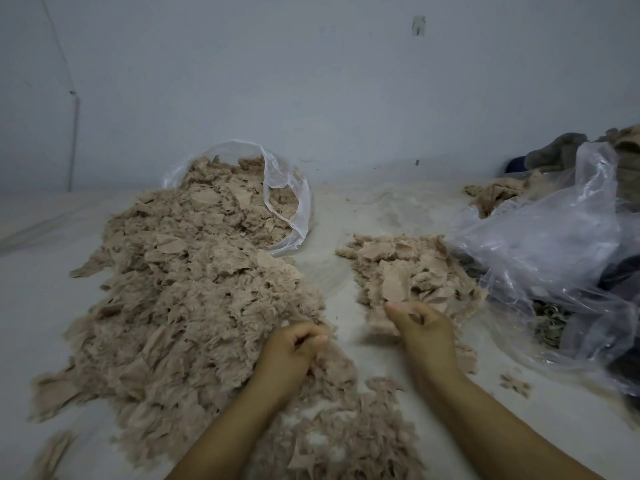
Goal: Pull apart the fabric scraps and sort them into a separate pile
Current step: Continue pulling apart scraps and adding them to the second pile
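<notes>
Beige scraps (194,299): left hand (294,355) pinches a tuft, right hand (420,327) curled, seemingly empty (tease gently), toward small pile (408,271).

Two bare forearms, no sleeves (rings, watch neither), left hand (292,348), right hand (420,327)

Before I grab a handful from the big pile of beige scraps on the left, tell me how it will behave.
The big pile looks fluffy and frayed, so a handful will probably be light and floppy, sagging around the fingers. Its tangled fibres suggest scraps will cling together and drag neighbours along. Loose bits already lie near the left hand, so expect some shedding.
</notes>
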The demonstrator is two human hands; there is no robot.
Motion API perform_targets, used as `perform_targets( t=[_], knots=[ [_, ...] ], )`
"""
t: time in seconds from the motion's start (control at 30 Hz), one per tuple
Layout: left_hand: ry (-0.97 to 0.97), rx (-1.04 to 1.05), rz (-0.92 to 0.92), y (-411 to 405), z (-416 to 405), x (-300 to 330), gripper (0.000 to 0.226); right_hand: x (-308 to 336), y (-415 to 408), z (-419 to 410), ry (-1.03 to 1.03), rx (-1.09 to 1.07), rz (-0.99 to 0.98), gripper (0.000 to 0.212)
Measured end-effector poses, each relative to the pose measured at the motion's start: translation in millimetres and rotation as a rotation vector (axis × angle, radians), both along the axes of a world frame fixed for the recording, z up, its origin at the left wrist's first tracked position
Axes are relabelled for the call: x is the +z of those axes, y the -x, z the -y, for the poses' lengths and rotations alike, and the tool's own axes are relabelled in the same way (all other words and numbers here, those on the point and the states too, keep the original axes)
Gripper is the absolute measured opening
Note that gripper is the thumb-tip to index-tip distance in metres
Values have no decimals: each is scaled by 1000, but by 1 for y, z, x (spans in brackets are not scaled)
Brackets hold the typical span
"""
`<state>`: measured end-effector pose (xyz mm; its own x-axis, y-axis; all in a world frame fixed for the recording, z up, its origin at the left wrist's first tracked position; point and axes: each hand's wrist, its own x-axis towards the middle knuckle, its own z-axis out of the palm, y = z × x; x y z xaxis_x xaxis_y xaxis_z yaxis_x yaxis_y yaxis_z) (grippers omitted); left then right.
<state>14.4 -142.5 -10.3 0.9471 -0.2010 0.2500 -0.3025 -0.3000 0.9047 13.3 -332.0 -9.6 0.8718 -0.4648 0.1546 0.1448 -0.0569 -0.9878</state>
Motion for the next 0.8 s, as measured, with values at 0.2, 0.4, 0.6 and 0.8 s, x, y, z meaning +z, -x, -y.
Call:
perform_targets(
  t=[0.2, 0.4, 0.6, 0.8],
  knots=[
    [-258, 37, 238, 1, 3, -4, 31, 7, -3, -15, -482, 269, -29, 13],
    [-381, -41, 253, 1, -4, -12, 31, 2, 3, -10, -403, 372, -54, 22],
    [-423, -48, 258, 2, -4, -15, 16, -5, 11, -9, 840, 699, -9, 44],
    [-428, -110, 209, 6, 0, -12, 29, -11, 10, -17, 798, 531, 82, 6]
  ],
)
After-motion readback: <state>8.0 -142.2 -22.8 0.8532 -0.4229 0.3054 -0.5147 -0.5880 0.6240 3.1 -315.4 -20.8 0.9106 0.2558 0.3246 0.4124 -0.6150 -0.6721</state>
